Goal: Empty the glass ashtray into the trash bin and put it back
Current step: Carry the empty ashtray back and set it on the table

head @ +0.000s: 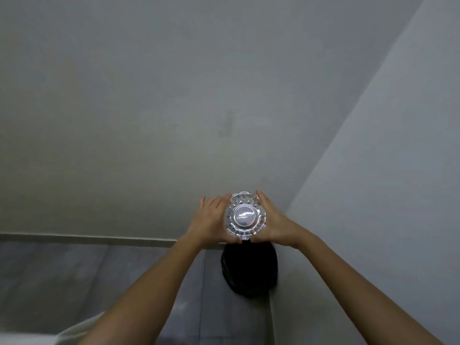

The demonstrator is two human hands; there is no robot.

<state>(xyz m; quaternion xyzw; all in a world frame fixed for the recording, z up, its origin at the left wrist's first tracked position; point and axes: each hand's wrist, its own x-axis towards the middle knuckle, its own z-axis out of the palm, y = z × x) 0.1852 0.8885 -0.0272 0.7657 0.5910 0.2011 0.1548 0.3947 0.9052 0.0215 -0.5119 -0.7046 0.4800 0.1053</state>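
Note:
The round glass ashtray [244,216] is turned so its underside faces me, held in the air between both hands. My left hand [210,219] grips its left edge and my right hand [275,224] grips its right edge. Directly below it on the floor stands the black trash bin [249,272], tucked into the corner of the walls. The bin's inside is dark and I cannot see what it holds.
A pale wall [149,108] fills the view ahead and a second wall [385,195] closes in on the right, meeting at the corner behind the bin. Grey floor tiles [87,275] spread to the left. A pale cloth edge [74,331] shows at the bottom left.

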